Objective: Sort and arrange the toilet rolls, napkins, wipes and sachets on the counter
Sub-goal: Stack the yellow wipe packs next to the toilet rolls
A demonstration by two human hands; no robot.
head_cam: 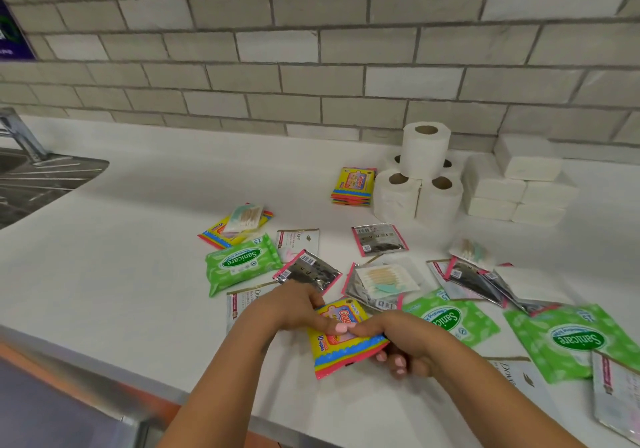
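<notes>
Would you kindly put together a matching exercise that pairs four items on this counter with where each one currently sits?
Items:
1. toilet rolls
2. napkin packs
3. stacked yellow wipes packs
4. yellow wipes pack with a pink edge

Places:
A. held in both hands near the front edge
B. piled at the wall, right of the rolls
C. lying just left of the rolls
D. standing in a cluster, one roll on top

Pairs: 1-D, 2-B, 3-C, 4-A
</notes>
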